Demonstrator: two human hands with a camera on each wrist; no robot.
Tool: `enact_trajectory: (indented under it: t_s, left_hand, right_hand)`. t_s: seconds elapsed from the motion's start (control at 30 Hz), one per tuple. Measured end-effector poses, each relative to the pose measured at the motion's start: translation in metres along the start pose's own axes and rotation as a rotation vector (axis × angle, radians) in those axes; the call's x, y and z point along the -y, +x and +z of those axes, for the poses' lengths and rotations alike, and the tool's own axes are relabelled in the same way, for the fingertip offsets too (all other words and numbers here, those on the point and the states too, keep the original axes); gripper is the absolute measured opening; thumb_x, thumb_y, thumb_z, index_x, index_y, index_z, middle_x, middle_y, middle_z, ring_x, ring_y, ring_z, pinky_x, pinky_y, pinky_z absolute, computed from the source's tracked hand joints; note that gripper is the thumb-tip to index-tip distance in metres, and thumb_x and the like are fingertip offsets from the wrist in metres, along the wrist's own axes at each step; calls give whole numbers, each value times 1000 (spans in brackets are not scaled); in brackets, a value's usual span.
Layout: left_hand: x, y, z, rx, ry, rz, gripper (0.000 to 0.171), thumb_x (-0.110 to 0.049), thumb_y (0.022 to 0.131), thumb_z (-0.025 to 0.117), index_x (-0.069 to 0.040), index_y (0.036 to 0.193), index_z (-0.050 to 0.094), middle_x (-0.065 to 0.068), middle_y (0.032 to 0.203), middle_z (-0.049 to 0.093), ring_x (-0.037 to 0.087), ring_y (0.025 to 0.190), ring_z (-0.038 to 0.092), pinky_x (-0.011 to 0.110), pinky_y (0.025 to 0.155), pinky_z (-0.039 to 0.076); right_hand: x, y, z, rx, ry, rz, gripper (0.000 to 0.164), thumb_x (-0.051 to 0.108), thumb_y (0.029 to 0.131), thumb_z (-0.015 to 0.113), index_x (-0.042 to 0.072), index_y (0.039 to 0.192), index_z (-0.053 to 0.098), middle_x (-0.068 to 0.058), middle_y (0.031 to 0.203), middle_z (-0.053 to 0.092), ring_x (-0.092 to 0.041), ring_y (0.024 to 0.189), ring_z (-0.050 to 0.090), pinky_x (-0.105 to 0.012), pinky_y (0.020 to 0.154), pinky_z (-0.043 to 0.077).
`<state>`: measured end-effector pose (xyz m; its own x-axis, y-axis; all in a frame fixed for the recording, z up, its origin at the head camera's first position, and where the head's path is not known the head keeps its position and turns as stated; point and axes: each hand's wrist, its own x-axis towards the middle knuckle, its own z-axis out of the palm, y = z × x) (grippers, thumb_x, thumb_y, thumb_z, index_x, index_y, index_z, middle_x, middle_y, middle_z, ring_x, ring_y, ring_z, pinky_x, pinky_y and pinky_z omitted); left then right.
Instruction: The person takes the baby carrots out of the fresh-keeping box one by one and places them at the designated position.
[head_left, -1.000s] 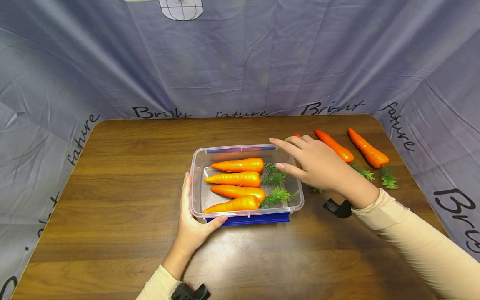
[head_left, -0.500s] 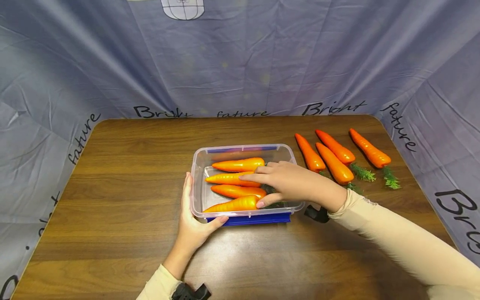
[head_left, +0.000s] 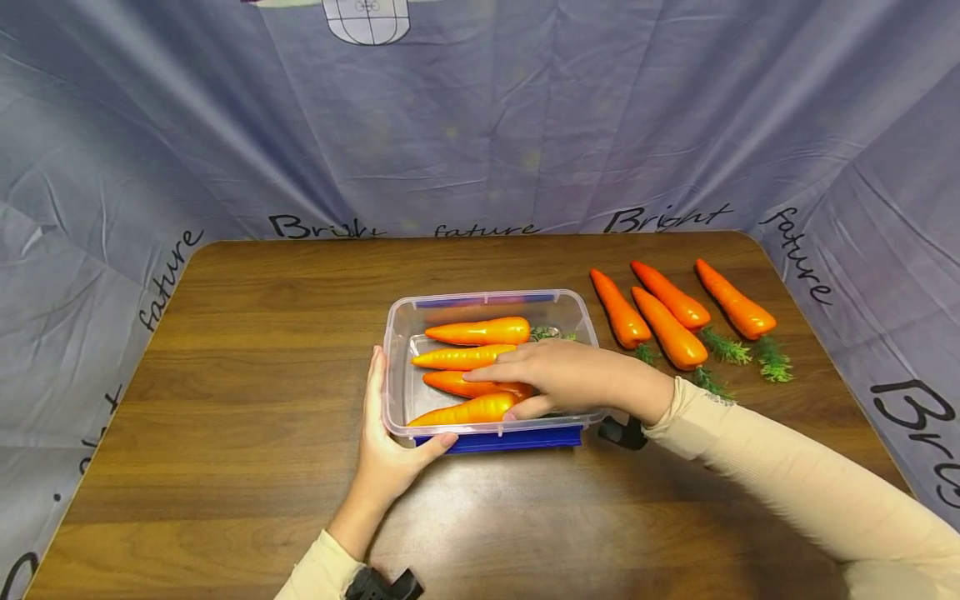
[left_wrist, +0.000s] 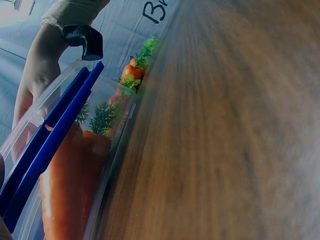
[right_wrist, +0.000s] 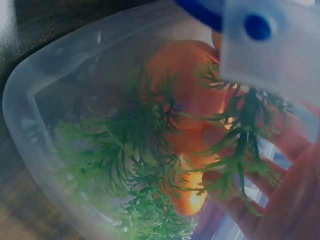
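Note:
A clear plastic food container [head_left: 397, 367] with blue side clips [head_left: 498, 439] stands mid-table, holding several orange toy carrots with green leafy tops. My left hand [head_left: 386, 454] holds its left end, fingers along the side wall and thumb over the front rim. My right hand [head_left: 570, 375] reaches over the container's right end. Its index finger lies across the third carrot [head_left: 442, 382] from the back, and its thumb is at the front carrot [head_left: 468, 410]. In the right wrist view, green leaves [right_wrist: 115, 150] partly cover those fingers. The back carrot [head_left: 480, 331] lies untouched.
More carrots lie on the table right of the container, including a front one [head_left: 671, 329] and a far-right one [head_left: 735, 300]. The wooden table [head_left: 262, 350] is ringed at the back and sides by grey printed cloth [head_left: 480, 125].
My right hand has moved left from the container's right edge down onto the carrots inside, uncovering the loose carrots at right. My left hand keeps its hold; the container has stayed put.

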<state>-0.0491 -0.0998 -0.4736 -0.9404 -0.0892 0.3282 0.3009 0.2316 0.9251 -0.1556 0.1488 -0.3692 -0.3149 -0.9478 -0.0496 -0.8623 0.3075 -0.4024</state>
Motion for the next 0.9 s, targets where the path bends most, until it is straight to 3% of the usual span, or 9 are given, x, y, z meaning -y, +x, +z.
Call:
enact_trajectory:
  t_s: [0.23, 0.3, 0.4, 0.47, 0.57, 0.63, 0.7, 0.8, 0.9]
  left_hand:
    - [0, 2, -1, -7, -5, 0, 133, -3, 58, 93, -28, 160, 12, 7, 168, 10, 17, 153, 16, 17, 122, 18]
    - [0, 2, -1, -8, -5, -3, 133, -3, 58, 93, -28, 160, 12, 5, 168, 10, 17, 153, 17, 17, 122, 17]
    - [0, 2, -2, -11, -5, -4, 133, -3, 58, 93, -28, 160, 12, 3, 168, 10, 16, 153, 17, 17, 122, 17]
    - [1, 1, -2, -13, -3, -4, 133, -3, 57, 94, -28, 160, 13, 4, 168, 11, 16, 153, 17, 17, 122, 18]
    - [2, 0, -1, -10, -7, -5, 133, -3, 57, 94, -28, 160, 13, 6, 168, 10, 17, 153, 16, 16, 121, 18]
    - [2, -1, -1, -5, -10, -8, 132, -3, 57, 94, -28, 160, 14, 7, 168, 10, 17, 153, 16, 15, 121, 18]
    - [2, -2, 0, -1, -12, -9, 132, -4, 57, 94, -28, 160, 13, 7, 168, 10, 18, 154, 15, 15, 121, 18]
    - [1, -3, 0, -1, -8, -11, 133, -4, 57, 94, -28, 160, 14, 4, 168, 10, 17, 154, 16, 15, 121, 18]
    - [-1, -3, 0, -2, -8, -15, 133, -5, 57, 94, -29, 160, 14, -1, 168, 10, 16, 153, 16, 16, 121, 18]
  right_hand:
    - [-1, 5, -1, -41, 99, -130, 62, 26, 98, 62, 27, 155, 36, 8, 163, 29, -16, 134, 50, -34, 105, 46]
    - [-1, 7, -2, -30, 132, -157, 61, 24, 99, 60, 26, 155, 35, 9, 165, 23, -20, 143, 41, -37, 109, 44]
    - [-1, 9, -2, -7, 165, -162, 62, 22, 99, 60, 26, 156, 34, 10, 166, 21, -20, 144, 40, -38, 111, 43]
    - [-2, 7, -3, 11, 165, -140, 60, 24, 100, 59, 25, 155, 35, 6, 161, 35, -17, 137, 46, -36, 107, 44]
    - [-2, 5, -2, 24, 177, -147, 60, 25, 100, 58, 22, 155, 35, 1, 161, 35, -19, 138, 45, -39, 111, 42]
    - [-3, 1, -2, 41, 191, -120, 60, 27, 100, 59, 21, 155, 36, -1, 159, 39, -18, 135, 48, -39, 109, 43]
    - [-3, -1, -3, 69, 207, -89, 62, 26, 99, 61, 20, 155, 35, -1, 163, 32, -21, 141, 43, -42, 114, 40]
    - [-2, -9, -8, 119, 176, 42, 67, 30, 95, 66, 24, 155, 37, 2, 148, 52, -19, 123, 54, -38, 105, 46]
    - [1, -14, -13, 168, 135, 132, 74, 28, 91, 72, 30, 155, 35, 7, 141, 56, -17, 115, 53, -38, 103, 45]
